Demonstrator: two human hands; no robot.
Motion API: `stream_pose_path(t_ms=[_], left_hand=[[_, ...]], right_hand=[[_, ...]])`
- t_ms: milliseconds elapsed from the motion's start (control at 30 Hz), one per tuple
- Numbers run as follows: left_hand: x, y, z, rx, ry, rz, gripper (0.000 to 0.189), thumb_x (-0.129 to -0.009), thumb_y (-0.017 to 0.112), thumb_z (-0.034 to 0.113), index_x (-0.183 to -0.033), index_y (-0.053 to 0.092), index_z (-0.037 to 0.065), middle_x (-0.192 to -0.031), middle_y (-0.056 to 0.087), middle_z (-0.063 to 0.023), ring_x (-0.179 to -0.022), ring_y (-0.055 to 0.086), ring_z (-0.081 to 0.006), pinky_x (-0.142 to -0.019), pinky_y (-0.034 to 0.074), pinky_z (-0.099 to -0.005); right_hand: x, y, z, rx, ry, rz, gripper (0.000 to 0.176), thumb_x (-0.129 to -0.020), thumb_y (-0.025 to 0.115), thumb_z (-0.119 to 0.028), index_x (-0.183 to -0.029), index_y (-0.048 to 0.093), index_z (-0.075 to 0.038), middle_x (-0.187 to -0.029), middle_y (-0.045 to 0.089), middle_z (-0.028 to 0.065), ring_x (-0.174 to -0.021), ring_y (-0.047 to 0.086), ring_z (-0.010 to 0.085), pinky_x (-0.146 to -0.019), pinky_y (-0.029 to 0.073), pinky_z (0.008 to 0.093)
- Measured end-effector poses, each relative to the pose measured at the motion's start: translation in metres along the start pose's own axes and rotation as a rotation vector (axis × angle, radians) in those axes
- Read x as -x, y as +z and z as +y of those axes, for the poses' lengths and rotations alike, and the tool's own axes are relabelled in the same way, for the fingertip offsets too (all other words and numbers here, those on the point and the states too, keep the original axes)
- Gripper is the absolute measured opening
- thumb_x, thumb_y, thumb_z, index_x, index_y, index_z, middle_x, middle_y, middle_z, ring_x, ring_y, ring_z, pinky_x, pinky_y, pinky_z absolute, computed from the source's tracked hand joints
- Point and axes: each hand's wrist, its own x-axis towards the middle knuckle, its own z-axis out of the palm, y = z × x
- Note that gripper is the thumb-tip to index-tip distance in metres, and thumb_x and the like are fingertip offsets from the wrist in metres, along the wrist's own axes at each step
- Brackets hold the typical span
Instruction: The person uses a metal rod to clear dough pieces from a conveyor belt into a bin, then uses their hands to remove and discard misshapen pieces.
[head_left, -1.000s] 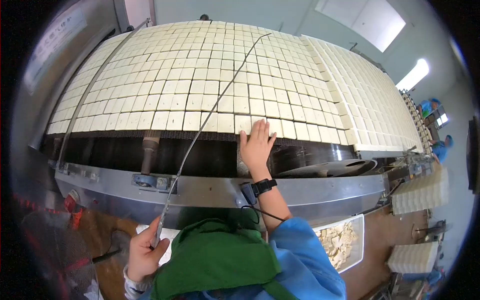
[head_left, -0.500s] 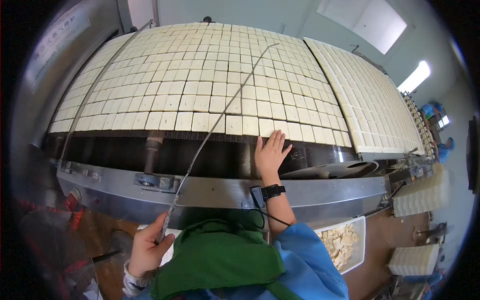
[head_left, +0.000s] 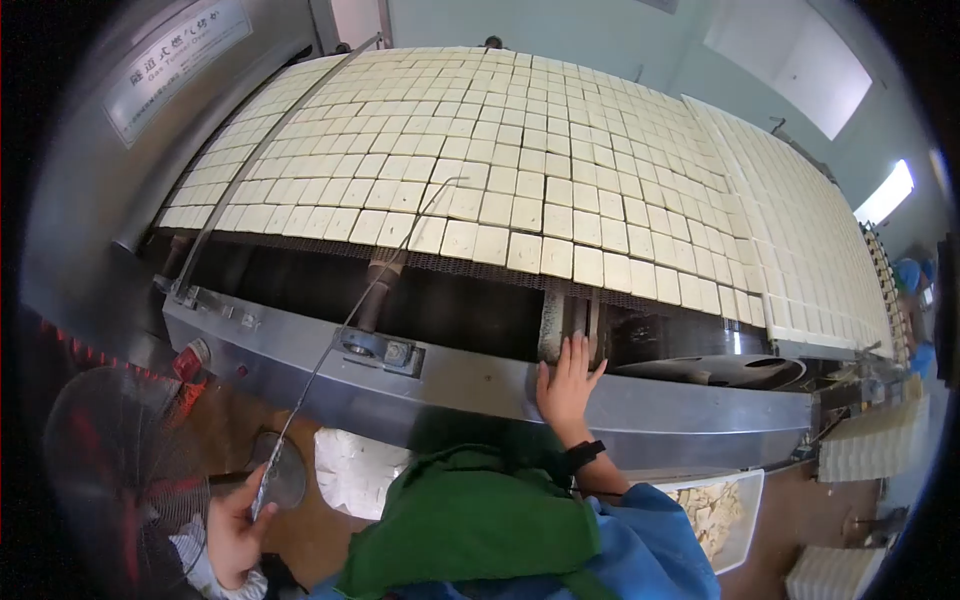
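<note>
My left hand is closed round the wrapped end of a long thin metal rod. The rod slants up and away, and its bent tip overlaps the front rows of pale, flat square pieces. Those pieces lie close together in rows on a dark mesh conveyor belt. At the near side, my right hand rests with fingers spread at the metal rail, holding nothing. A black band circles that wrist.
At the left stands a metal housing with a "Gas Tunnel Oven" sign. A fan is at lower left. Right of my body, a white bin holds broken pieces. More pieces run on a paler belt section at the right.
My right hand has drawn back from the front row of pieces to the rail. My left hand has moved left and down, pulling the rod's tip nearer. The view has shifted.
</note>
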Motion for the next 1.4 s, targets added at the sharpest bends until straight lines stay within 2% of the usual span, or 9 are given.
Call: stream_pose_path(t_ms=[200, 300, 467, 667, 900, 1100, 1167, 1267, 1400], left_hand=[[0.038, -0.01, 0.029, -0.226, -0.146, -0.062, 0.054, -0.079, 0.069, -0.005, -0.132, 0.06, -0.003, -0.109, 0.072, -0.0192, -0.098, 0.064, -0.0116, -0.091, 0.048, -0.029], [0.053, -0.014, 0.047, -0.384, -0.329, -0.112, 0.052, -0.077, 0.071, -0.004, -0.128, 0.063, -0.002, -0.104, 0.072, -0.0211, -0.083, 0.062, -0.0121, -0.082, 0.049, -0.0294], [0.064, -0.001, 0.03, -0.262, -0.086, 0.048, 0.052, -0.078, 0.074, -0.001, -0.128, 0.062, -0.005, -0.103, 0.074, -0.0175, -0.081, 0.059, -0.0103, -0.081, 0.048, -0.0282], [0.006, 0.042, 0.061, 0.002, 0.026, -0.035, 0.055, -0.079, 0.068, -0.004, -0.134, 0.06, 0.0, -0.09, 0.07, -0.0205, -0.085, 0.062, -0.0082, -0.079, 0.05, -0.0287], [-0.094, 0.117, 0.086, 0.052, 0.376, -0.043, 0.049, -0.086, 0.069, 0.004, -0.134, 0.058, -0.001, -0.108, 0.073, -0.0181, -0.09, 0.061, -0.0088, -0.079, 0.051, -0.0295], [-0.146, 0.175, 0.112, 0.02, 0.444, 0.02, 0.048, -0.086, 0.07, 0.011, -0.133, 0.06, 0.002, -0.098, 0.07, -0.0245, -0.079, 0.069, -0.0259, -0.074, 0.052, -0.0348], [-0.143, 0.179, 0.127, -0.26, 0.287, 0.002, 0.048, -0.085, 0.071, 0.016, -0.131, 0.062, 0.005, -0.086, 0.067, -0.0252, -0.074, 0.066, -0.0383, -0.068, 0.051, -0.0424], [-0.121, 0.173, 0.133, -0.387, 0.397, 0.04, 0.047, -0.085, 0.07, 0.017, -0.13, 0.062, 0.005, -0.08, 0.065, -0.0252, -0.075, 0.065, -0.0427, -0.066, 0.049, -0.0484], [-0.094, 0.172, 0.141, -0.202, 0.433, 0.069, 0.047, -0.085, 0.069, 0.011, -0.131, 0.062, 0.003, -0.1, 0.066, -0.0293, -0.091, 0.065, -0.0471, -0.075, 0.053, -0.0439]], right_hand=[[0.033, 0.021, 0.016, -0.051, 0.053, -0.128, 0.057, -0.092, 0.061, -0.029, -0.137, 0.049, 0.005, -0.153, 0.04, 0.0198, -0.147, 0.03, 0.0357, -0.115, 0.006, 0.0707], [0.036, 0.018, 0.025, -0.052, 0.049, -0.09, 0.057, -0.092, 0.061, -0.029, -0.137, 0.05, 0.005, -0.152, 0.041, 0.0194, -0.147, 0.03, 0.0352, -0.115, 0.006, 0.0699], [0.051, 0.017, 0.042, -0.07, 0.119, -0.106, 0.057, -0.092, 0.058, -0.029, -0.137, 0.05, 0.004, -0.153, 0.041, 0.0192, -0.147, 0.03, 0.0358, -0.115, 0.005, 0.0705], [0.059, -0.01, 0.064, 0.009, 0.232, -0.138, 0.058, -0.094, 0.055, -0.032, -0.139, 0.049, 0.003, -0.156, 0.036, 0.0187, -0.149, 0.023, 0.0369, -0.114, 0.001, 0.0731], [0.087, -0.04, 0.118, 0.096, 0.376, -0.136, 0.062, -0.095, 0.052, -0.036, -0.143, 0.046, 0.002, -0.158, 0.034, 0.0191, -0.151, 0.02, 0.0363, -0.115, 0.0, 0.0717], [0.12, -0.04, 0.166, 0.119, 0.588, -0.186, 0.066, -0.097, 0.048, -0.037, -0.148, 0.039, 0.004, -0.16, 0.03, 0.0191, -0.151, 0.02, 0.037, -0.116, 0.003, 0.0686], [0.131, -0.043, 0.176, 0.147, 0.52, -0.168, 0.067, -0.098, 0.047, -0.038, -0.149, 0.038, 0.004, -0.161, 0.029, 0.0191, -0.151, 0.019, 0.0372, -0.116, 0.004, 0.0687], [0.134, -0.04, 0.19, 0.193, 0.453, -0.155, 0.068, -0.099, 0.045, -0.04, -0.151, 0.035, 0.004, -0.161, 0.028, 0.0188, -0.151, 0.019, 0.0369, -0.116, 0.005, 0.0686], [0.143, -0.034, 0.209, 0.305, 0.437, -0.238, 0.072, -0.1, 0.04, -0.046, -0.153, 0.032, 0.002, -0.162, 0.026, 0.0184, -0.152, 0.019, 0.0348, -0.117, 0.005, 0.0676]])
